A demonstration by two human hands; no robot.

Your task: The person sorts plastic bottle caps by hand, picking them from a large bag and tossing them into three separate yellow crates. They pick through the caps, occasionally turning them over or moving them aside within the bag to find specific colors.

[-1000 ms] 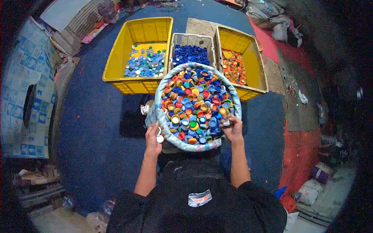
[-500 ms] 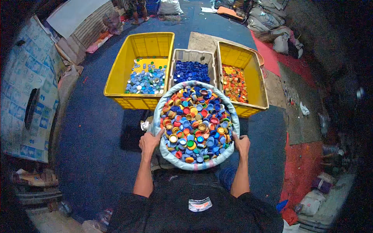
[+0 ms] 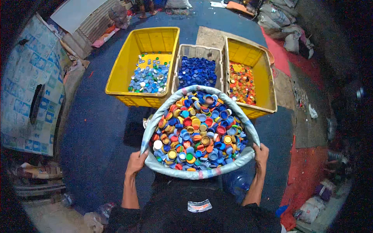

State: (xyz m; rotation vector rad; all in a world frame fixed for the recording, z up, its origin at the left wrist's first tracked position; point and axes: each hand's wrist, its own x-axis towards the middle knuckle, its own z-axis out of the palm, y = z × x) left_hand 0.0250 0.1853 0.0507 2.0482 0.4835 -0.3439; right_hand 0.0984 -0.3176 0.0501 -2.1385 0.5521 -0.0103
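Observation:
A pale woven sack (image 3: 200, 173) with a rolled rim sits in front of me, full of mixed coloured bottle caps (image 3: 200, 132). My left hand (image 3: 137, 159) grips its rim on the left side; my right hand (image 3: 260, 154) holds the rim on the right. The rim is stretched into a wide oval. Just beyond are three crates of caps: a yellow one (image 3: 116, 77) with pale blue, white and green caps, a whitish one (image 3: 200, 49) with dark blue caps, and another yellow one (image 3: 264, 85) with orange and red ones.
A blue mat (image 3: 85, 155) and red strips (image 3: 295, 182) cover the floor. A printed sheet (image 3: 23, 116) hangs at the left. White sacks (image 3: 268, 21) lie at the upper right. A person's bare legs (image 3: 147, 9) show at the far top. A blue translucent jug (image 3: 237, 186) is behind the sack.
My hands have moved outward and now grip the rim, pulling it wider and a little lower in view. The white caps at my left hand are no longer in my fingers.

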